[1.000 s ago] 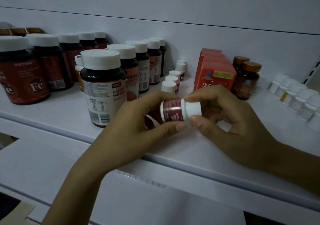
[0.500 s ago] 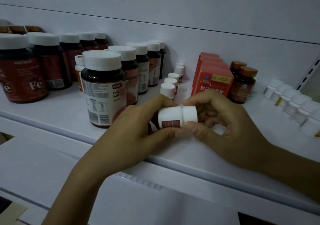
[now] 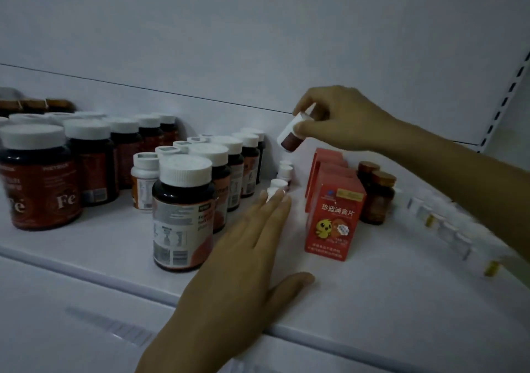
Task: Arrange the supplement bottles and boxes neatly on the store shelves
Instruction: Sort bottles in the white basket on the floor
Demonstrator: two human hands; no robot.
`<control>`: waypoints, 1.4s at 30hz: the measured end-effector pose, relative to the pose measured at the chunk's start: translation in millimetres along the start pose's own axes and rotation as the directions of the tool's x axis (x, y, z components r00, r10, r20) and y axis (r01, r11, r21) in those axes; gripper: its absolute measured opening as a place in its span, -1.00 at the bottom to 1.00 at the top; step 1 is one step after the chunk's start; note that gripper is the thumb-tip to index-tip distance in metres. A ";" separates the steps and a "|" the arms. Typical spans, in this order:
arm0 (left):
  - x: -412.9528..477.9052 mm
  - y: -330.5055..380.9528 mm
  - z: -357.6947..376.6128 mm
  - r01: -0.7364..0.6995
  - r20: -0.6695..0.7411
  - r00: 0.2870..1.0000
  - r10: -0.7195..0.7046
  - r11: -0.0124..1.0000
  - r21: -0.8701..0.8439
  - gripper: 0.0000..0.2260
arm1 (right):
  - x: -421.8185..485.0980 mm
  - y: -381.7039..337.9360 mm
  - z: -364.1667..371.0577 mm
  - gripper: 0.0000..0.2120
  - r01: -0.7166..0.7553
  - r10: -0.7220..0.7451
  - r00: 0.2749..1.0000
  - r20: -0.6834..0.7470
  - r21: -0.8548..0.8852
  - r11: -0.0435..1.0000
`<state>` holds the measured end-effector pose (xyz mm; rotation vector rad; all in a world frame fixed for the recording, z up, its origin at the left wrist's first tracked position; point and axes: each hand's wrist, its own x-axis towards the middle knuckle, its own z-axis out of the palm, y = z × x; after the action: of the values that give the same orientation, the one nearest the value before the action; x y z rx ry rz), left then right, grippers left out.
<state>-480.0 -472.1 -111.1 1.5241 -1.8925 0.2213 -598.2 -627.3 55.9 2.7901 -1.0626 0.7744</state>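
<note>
On my screen the right hand (image 3: 344, 120) is lifted above the shelf (image 3: 372, 301), and its thumb and fingers pinch a small bottle (image 3: 290, 135) near the white top. The bottle is tilted, with the dark red label end pointing down and to the left. It hangs in the air over the back of a short row of small white-capped bottles (image 3: 284, 171). The left hand (image 3: 249, 257) lies low over the front of the shelf with the fingers straight and together and the thumb spread to the right, and it holds nothing. Its fingertips reach the cap of the front bottle in that row, but I cannot tell if they really touch it. Just to the left of this hand stands a big dark bottle (image 3: 183, 214) with a white ribbed cap, and more bottles of this kind stand in rows behind it. Further left is a wide bottle marked "Fe" (image 3: 37, 180). To the right of the small row stand red boxes (image 3: 332, 220) one behind the other; the front one shows a yellow chick. Just beside the boxes are two brown bottles (image 3: 378, 197) with copper-coloured caps. At the far right a line of tiny white bottles (image 3: 447, 229) runs toward the shelf edge, quite blurred in my view.
</note>
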 end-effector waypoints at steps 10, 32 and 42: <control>7.7 -1.4 -2.8 0.063 0.180 0.981 -0.077 0.995 0.083 -0.17 | 71.7 5.3 54.8 -0.68 -0.052 0.216 0.868 0.447 -0.350 0.935; 9.1 -1.6 -0.3 0.071 0.160 0.985 -0.071 0.997 0.006 -0.21 | 93.4 24.5 74.4 -0.71 -0.171 0.317 0.838 0.445 -0.337 0.926; 9.7 -5.4 0.1 0.036 0.052 0.998 -0.031 0.995 -0.089 -0.29 | 90.8 16.4 91.8 -0.77 -0.136 0.364 0.811 0.459 -0.456 0.879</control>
<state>-475.8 -481.4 -106.8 1.5124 -1.8885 0.0821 -511.0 -715.7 16.8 2.5589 -1.4955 -0.2502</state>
